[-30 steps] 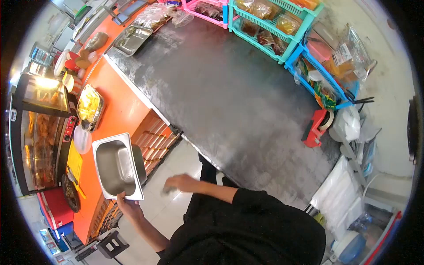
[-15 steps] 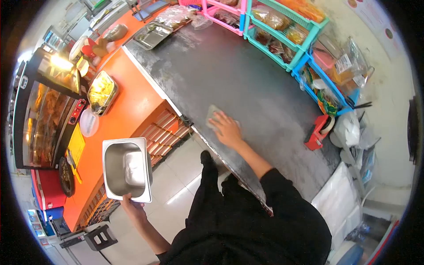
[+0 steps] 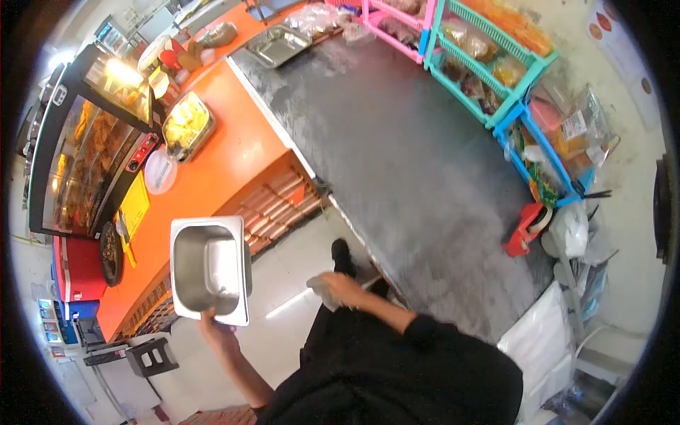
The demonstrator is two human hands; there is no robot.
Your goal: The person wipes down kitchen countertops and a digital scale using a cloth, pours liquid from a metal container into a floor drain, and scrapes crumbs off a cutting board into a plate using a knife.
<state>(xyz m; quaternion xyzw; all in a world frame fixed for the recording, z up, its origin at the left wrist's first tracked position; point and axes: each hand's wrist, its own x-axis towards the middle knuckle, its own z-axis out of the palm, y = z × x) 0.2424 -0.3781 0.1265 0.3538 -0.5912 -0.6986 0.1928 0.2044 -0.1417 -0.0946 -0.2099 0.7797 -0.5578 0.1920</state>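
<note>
My left hand [image 3: 219,333] grips the near rim of a deep stainless steel food pan [image 3: 195,265], thumb on the inside. The pan is held over the floor, beside the orange counter, and I see nothing in it. My right hand [image 3: 345,290] is closed around a greyish cloth [image 3: 324,292], part of which sticks out past the fingers. It is off the edge of the dark table [image 3: 418,163], above my leg and the floor. The table surface looks smeared, with dull streaks.
A glass food warmer [image 3: 92,149], a tray of yellow food [image 3: 188,126] and a knife [image 3: 124,234] are on the orange counter [image 3: 234,142]. Stacked plastic baskets [image 3: 496,64], a red tape dispenser [image 3: 525,230] and a shallow metal tray [image 3: 280,44] line the dark table.
My right hand has left the tabletop with the cloth, moving back toward my body and past the table edge. The left hand keeps the pan in nearly the same place.
</note>
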